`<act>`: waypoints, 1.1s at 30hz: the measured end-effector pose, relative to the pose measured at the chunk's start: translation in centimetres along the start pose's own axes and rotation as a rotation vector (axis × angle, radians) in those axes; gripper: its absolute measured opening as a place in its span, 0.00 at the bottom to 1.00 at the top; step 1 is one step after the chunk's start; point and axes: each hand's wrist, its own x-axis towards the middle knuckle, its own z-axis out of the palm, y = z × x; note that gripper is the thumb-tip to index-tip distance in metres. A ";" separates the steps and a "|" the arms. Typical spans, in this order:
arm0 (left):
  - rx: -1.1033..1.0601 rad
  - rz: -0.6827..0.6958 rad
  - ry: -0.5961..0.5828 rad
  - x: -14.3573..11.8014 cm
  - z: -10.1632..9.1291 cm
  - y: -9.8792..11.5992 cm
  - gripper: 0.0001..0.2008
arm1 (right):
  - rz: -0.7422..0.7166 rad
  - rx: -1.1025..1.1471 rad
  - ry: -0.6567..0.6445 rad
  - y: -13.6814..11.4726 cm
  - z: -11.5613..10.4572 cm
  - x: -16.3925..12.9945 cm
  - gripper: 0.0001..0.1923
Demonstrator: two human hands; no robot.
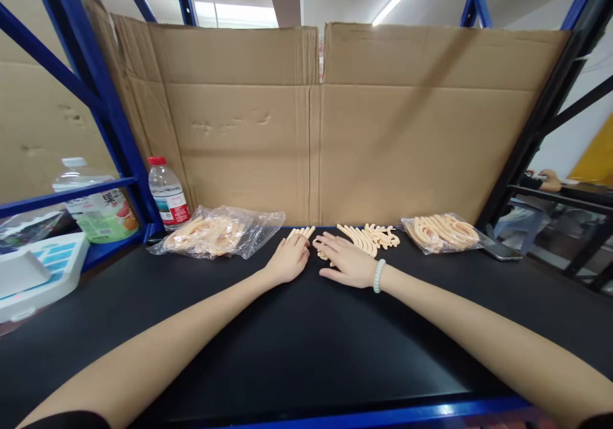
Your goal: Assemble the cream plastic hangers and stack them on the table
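My left hand [287, 260] rests on the black tabletop with its fingers curled and close together; what they hold, if anything, is hidden. Just beyond it, several cream-coloured strips [302, 231] lie side by side. To its right, my right hand [350, 264], a pale beaded bracelet at the wrist, lies palm down with fingers spread. Its fingertips are over small cream pieces [322, 255], partly covered by the hand. Behind this hand a row of curved cream strips [360, 240] fans out, beside a cluster of small knobbly cream pieces [382, 235].
Clear plastic bags of cream parts lie left [215, 234] and right [443, 232]. A phone [502, 251] is at the right. A red-capped bottle [167, 196], a larger jug [103, 209] and a white-and-blue device [48, 269] stand left. Cardboard [412, 135] walls the back.
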 end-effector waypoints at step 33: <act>-0.012 0.172 0.117 -3.2 -2.2 1.1 0.15 | 0.190 0.316 1.165 1.2 -9.8 -5.1 0.06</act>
